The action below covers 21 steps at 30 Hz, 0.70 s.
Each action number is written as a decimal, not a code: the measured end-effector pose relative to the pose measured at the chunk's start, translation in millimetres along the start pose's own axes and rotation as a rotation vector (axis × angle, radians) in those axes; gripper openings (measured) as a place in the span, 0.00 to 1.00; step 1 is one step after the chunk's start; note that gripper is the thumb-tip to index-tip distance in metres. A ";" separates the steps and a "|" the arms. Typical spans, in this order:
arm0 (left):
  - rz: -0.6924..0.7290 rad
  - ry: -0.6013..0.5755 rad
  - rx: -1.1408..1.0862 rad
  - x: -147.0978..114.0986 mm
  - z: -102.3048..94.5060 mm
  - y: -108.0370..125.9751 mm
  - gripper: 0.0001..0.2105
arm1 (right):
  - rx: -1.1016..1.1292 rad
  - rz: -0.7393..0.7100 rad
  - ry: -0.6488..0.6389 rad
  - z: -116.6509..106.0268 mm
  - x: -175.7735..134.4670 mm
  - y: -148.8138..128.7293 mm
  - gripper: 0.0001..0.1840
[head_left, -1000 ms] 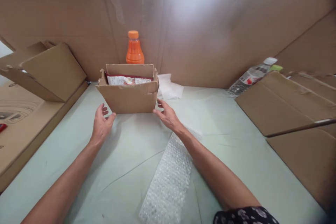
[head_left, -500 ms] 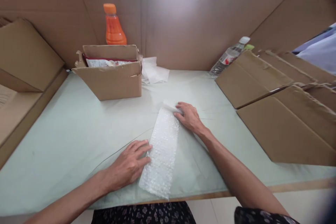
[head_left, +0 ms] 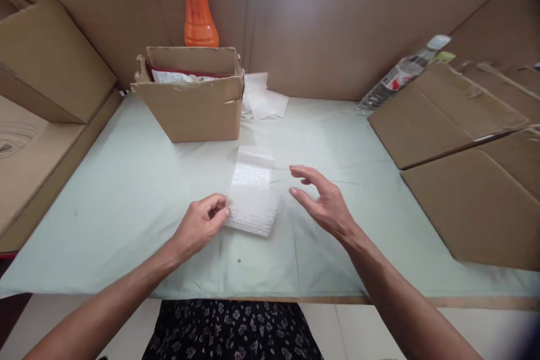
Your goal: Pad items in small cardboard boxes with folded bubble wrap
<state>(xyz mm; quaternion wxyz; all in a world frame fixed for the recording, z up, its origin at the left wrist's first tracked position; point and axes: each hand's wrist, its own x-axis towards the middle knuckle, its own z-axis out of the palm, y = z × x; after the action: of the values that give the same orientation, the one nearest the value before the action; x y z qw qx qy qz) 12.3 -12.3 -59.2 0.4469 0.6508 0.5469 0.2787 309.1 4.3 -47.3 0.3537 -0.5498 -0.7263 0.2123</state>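
A clear bubble wrap bag [head_left: 252, 194] lies in the middle of the cloth-covered table, its near part folded up over the rest. At its left edge my left hand [head_left: 203, 218] pinches the folded layer between thumb and fingers. My right hand [head_left: 317, 198] hovers just right of the bag, thumb and fingers apart, holding nothing.
Behind the bag stands a cardboard box [head_left: 202, 115] with packets inside, an orange bottle [head_left: 200, 19] behind it and white sheets [head_left: 265, 102] beside it. Cardboard boxes [head_left: 442, 118] and a tilted clear bottle [head_left: 399, 79] are at right. An open carton [head_left: 46, 67] stands left.
The near end of the bubble wrap bag has been folded up, making it shorter. My left hand moved up and now pinches its edge; my right hand let go and shifted right. The view shifted.
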 end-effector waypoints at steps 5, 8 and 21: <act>0.020 0.027 0.186 30.1 6.8 0.6 0.19 | -0.060 -0.150 0.018 6.2 -39.5 -24.6 0.16; 0.045 0.036 0.337 31.5 9.0 -8.1 0.20 | -0.157 -0.302 -0.162 36.3 -43.1 -28.2 0.20; 0.508 0.040 0.485 -17.1 8.2 -22.9 0.21 | -0.004 -0.058 -0.210 48.9 -52.1 -34.3 0.15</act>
<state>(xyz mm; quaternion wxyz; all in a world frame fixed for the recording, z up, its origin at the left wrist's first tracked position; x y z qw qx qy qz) 4.4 -30.9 -81.0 0.1850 0.8476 0.4264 0.2559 257.9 -51.7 -70.2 0.2807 -0.5040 -0.7754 0.2567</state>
